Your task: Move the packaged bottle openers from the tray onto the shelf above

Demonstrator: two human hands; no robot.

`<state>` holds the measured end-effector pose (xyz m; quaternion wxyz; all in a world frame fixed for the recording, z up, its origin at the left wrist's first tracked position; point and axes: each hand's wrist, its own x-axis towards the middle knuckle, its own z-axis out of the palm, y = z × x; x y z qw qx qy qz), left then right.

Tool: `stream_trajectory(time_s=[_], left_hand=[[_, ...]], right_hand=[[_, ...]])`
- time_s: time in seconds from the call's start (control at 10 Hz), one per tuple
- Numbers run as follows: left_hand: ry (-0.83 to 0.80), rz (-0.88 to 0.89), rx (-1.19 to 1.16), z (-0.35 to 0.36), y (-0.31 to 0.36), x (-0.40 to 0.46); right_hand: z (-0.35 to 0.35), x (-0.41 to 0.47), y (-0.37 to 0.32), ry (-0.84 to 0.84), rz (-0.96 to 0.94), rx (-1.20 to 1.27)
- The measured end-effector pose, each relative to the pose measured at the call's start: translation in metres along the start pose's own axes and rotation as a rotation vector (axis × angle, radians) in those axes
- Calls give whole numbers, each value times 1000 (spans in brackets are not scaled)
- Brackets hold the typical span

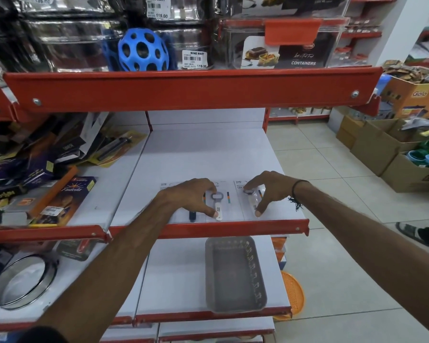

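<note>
3 openers [218, 203] flat on shelf [203, 154], side by side nr front edge. L hand [191, 196] fingers spread, pressing 2 packs; R hand [268, 191] spread on 3rd. 1 tray [234, 273] (grey) on shelf below.

Both arms reach forward, left hand [192, 196] and right hand [270, 190] palm-down, fingers [258, 212] spread.

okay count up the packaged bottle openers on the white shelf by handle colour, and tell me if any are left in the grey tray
White-handled openers: 2, one under the left hand at, one under the right hand at
Dark-handled opener: 1
Left in the grey tray: 0
Total on the shelf: 3
</note>
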<state>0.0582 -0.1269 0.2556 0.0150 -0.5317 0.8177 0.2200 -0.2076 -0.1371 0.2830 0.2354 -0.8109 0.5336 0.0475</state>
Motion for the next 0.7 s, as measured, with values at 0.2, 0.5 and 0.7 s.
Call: stream_trajectory(time_s=[0.2,0.5,0.7], left_hand=[[1,-3,-4,-1,1,0],[8,1,-4,-2,7,-4],[17,-1,-37,-2,6,-10]], right_hand=[[9,4,-12,34,-19,37],[11,5,-20,38,-21,42],[8,4,-24,44,-19,13]])
